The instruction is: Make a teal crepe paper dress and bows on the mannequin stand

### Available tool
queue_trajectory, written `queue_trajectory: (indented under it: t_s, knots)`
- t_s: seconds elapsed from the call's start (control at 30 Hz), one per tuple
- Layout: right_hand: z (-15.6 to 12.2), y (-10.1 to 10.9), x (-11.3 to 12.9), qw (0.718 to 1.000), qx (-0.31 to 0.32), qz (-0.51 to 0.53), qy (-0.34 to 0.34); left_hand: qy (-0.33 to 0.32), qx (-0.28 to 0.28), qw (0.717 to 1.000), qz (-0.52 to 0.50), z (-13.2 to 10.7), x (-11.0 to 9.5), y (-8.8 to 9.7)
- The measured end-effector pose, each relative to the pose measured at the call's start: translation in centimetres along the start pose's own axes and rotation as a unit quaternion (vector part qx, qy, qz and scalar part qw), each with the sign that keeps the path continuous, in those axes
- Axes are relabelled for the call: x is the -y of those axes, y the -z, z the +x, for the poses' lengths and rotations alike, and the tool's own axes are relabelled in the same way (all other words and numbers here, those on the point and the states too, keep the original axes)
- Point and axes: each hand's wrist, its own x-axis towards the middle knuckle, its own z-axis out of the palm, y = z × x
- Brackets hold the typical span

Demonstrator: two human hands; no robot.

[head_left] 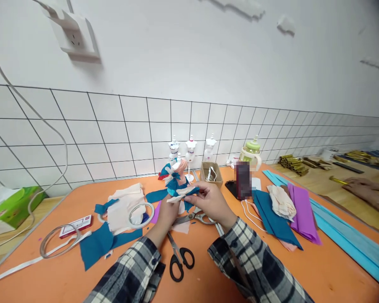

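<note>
In front of me stands a small dress form wrapped in teal, white and peach crepe paper (173,174). My left hand (168,213) is closed at its lower part, the fingertips partly hidden by paper. My right hand (213,201) pinches the edge of a white-and-teal crepe paper piece (186,192) that spans to the left hand. Below the hands lie metal scissors (202,217) and black-handled scissors (180,263), partly behind my left wrist.
Three white mini dress forms (191,145), a cardboard box (211,173), a bottle (251,153) and a blurred upright phone (243,181) stand behind. Tape rolls (141,215) and paper scraps (97,244) lie left, folded crepe paper (276,219) right. Another person's hand (362,187) is far right.
</note>
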Motion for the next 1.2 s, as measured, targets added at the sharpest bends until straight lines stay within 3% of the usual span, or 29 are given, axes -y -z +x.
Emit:
queue_trajectory:
  t_s: [0.17, 0.3, 0.47, 0.67, 1.2]
  knots:
    - [2.2, -0.7, 1.2, 1.0, 0.024, -0.013, -0.014, -0.005, -0.055, 0.998, -0.001, -0.5, 0.1, 1.1]
    - [2.9, -0.9, 1.6, 1.0, 0.007, -0.003, -0.019, 0.013, -0.078, 0.996, -0.029, -1.4, -0.3, 0.8]
    - [2.8, -0.4, 1.5, 0.999, 0.014, -0.01, -0.042, 0.021, -0.01, 0.997, -0.078, -2.6, -0.9, -0.5]
    - [3.0, 0.2, 1.1, 0.996, -0.039, -0.01, -0.076, -0.003, 0.052, 0.995, -0.085, -4.0, -2.4, -0.9]
    - [3.3, 1.1, 0.7, 0.995, -0.046, -0.012, -0.084, -0.031, 0.071, 0.994, -0.073, -4.6, -2.5, -1.0]
